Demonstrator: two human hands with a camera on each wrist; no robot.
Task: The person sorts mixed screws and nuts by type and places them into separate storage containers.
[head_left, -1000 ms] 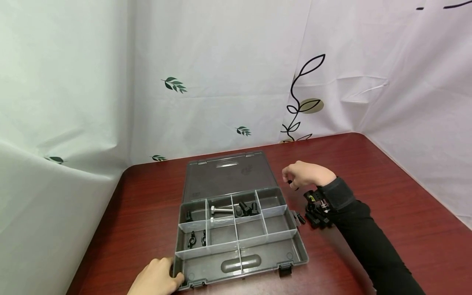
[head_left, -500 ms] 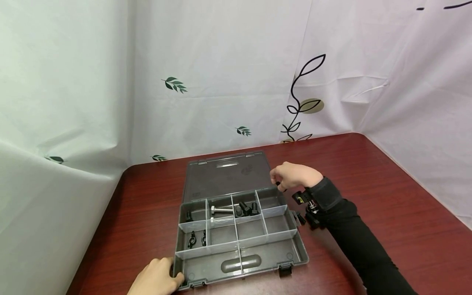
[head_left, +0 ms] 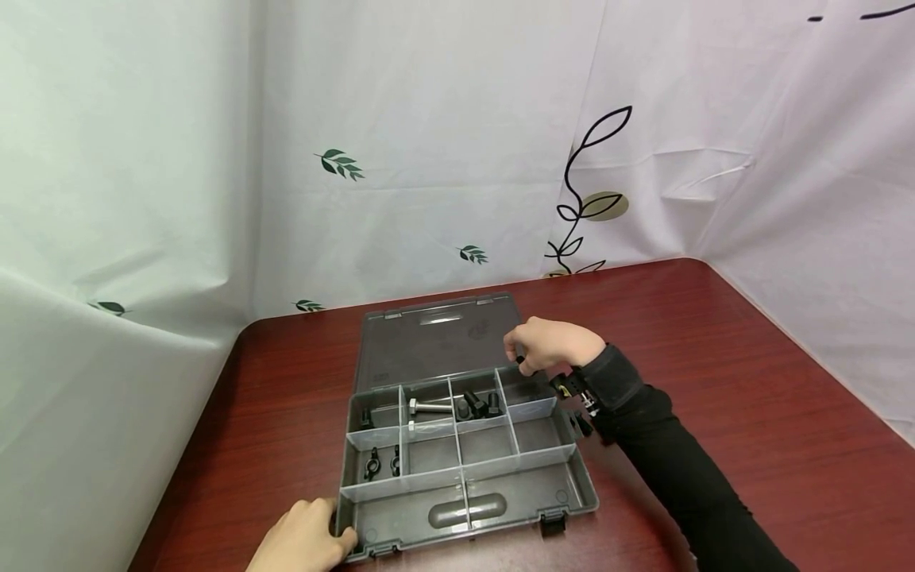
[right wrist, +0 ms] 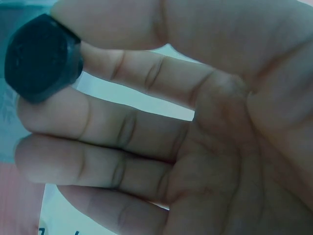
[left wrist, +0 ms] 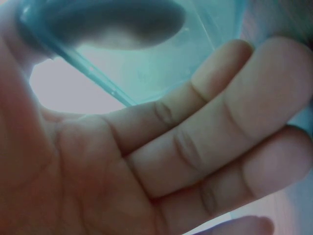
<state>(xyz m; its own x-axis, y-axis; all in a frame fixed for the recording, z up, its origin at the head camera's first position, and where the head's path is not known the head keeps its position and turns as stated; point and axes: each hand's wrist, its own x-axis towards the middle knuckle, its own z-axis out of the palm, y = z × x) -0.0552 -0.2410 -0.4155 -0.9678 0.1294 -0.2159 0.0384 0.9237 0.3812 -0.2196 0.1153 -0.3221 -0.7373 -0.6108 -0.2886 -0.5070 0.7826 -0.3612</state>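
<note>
My right hand (head_left: 546, 343) pinches a black hex-head bolt (right wrist: 39, 58) between thumb and fingers. It hangs over the back right compartment of a grey divided organizer box (head_left: 518, 496), partly covering that compartment and the lid's edge. At the front left corner, my left hand (head_left: 303, 540) grips the box wall, thumb inside and fingers outside. Black bolts (head_left: 474, 403) lie in one back compartment and silver bolts (head_left: 429, 407) in the one to its left. Two black wing nuts (head_left: 372, 465) sit in a left compartment.
The see-through lid (head_left: 429, 342) lies folded back behind the box. Black pieces (head_left: 583, 425) lie on the red-brown table (head_left: 715, 381) by the right side latch, partly hidden behind the right wrist. White patterned cloth (head_left: 415, 214) hangs behind the table and along both sides.
My right hand has moved left with the bolt, from beside the lid to over the back right compartment. The left hand and the box have stayed put.
</note>
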